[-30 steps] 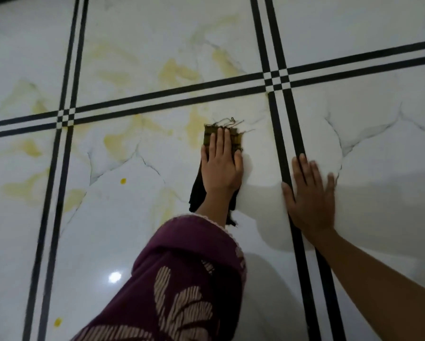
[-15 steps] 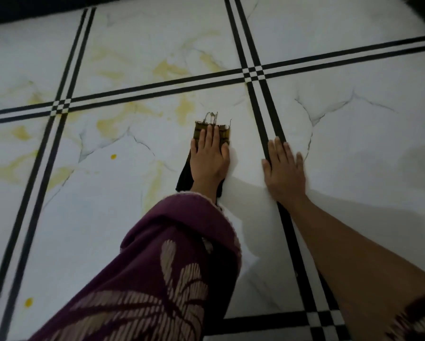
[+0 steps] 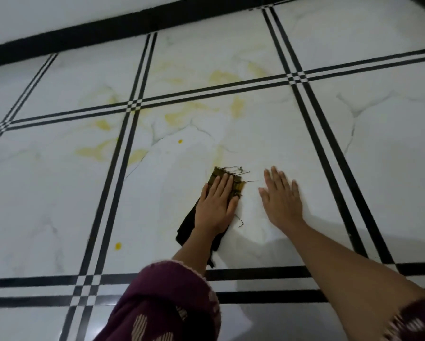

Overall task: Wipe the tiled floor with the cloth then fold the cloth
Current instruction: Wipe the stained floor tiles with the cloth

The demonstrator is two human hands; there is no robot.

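Two hands lie flat on the tiled floor [image 3: 58, 188], both palm down with fingers stretched out. The left hand [image 3: 215, 205] presses on the cloth [image 3: 186, 228], spread wide over it rather than closed around it; the cloth is a long folded strip, dark at its near end and olive-yellow striped at its far end, where frayed threads [image 3: 238, 171] stick out past the fingertips. It lies on the white marbled tile near the middle of the scene, touching the floor. Just to its right, apart from the cloth, the right hand [image 3: 281, 199] rests open and empty on the same tile. A maroon patterned sleeve [image 3: 162, 306] covers the left forearm at the near edge. Yellow stains [image 3: 100, 151] mark the tiles to the far left of the cloth, and two small yellow spots [image 3: 118, 246] sit on the left side. Black double lines [image 3: 314, 114] cross the floor in a grid.
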